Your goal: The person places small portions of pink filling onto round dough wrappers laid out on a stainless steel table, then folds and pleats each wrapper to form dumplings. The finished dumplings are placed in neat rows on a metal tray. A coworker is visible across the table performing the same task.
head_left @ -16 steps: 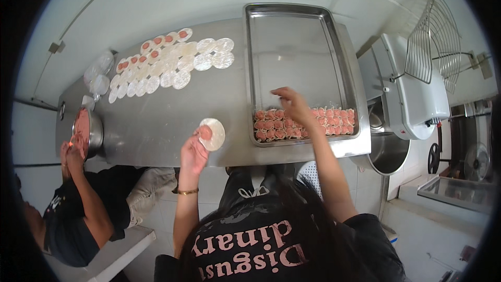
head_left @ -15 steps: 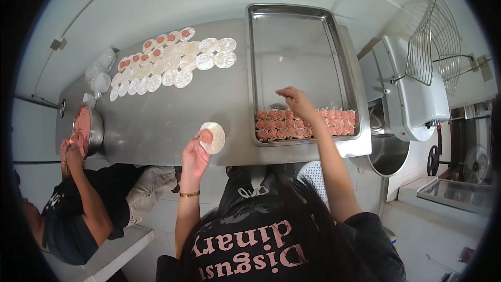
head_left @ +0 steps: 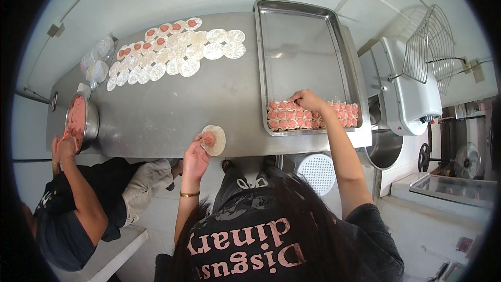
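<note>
Near the table's front edge, my left hand (head_left: 195, 161) pinches a round white dough wrapper (head_left: 219, 145) with a lump of pink minced filling (head_left: 209, 139) on it. Over to the right, my right hand (head_left: 312, 101) reaches into a large metal tray (head_left: 259, 57). Its bent fingertips are drawn together and touch the far row of open-topped dumplings (head_left: 282, 115); whether they grip one is hidden. These dumplings, pleated with pink tops, stand packed in rows along the tray's near end.
Overlapping round wrappers (head_left: 172, 55) lie at the table's far left, several topped with filling. A metal bowl (head_left: 92, 120) of pink mince stands at left, where a co-worker's hands (head_left: 63, 147) hold something orange. A white machine (head_left: 409, 86) with a wire guard stands right; a perforated stool (head_left: 316, 173) is below.
My right hand has come down from above the tray onto the far row of dumplings. My left hand still holds the filled wrapper. The whole view has shifted slightly.
</note>
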`<act>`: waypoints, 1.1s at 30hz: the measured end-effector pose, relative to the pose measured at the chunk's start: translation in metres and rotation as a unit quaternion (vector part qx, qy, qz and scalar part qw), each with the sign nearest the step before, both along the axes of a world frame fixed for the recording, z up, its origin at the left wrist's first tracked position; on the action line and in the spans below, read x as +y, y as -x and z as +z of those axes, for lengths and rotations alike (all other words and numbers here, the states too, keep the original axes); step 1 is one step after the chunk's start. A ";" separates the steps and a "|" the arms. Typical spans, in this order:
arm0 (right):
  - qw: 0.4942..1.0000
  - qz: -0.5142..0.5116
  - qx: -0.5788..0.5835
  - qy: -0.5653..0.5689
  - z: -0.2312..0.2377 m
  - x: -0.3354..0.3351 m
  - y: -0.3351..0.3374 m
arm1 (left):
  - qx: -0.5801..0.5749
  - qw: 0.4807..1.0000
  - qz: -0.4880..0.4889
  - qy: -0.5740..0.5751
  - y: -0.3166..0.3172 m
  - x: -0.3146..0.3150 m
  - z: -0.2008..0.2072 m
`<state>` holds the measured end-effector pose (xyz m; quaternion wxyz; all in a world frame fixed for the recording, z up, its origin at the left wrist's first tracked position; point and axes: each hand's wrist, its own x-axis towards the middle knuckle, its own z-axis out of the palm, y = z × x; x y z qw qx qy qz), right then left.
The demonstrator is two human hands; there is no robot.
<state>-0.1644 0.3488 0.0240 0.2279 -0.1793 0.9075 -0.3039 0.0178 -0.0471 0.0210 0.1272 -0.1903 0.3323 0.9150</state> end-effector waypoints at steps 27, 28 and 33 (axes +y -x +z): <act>0.998 -0.048 -0.047 -0.009 0.014 0.083 0.010 | 0.004 0.999 -0.010 -0.033 0.006 0.010 0.008; 0.997 -0.052 -0.047 0.010 0.013 0.081 0.002 | 0.004 0.999 -0.010 -0.035 0.008 0.011 0.010; 0.997 -0.008 -0.071 -0.003 0.011 0.071 -0.006 | 0.003 0.999 -0.003 -0.034 0.016 0.018 0.019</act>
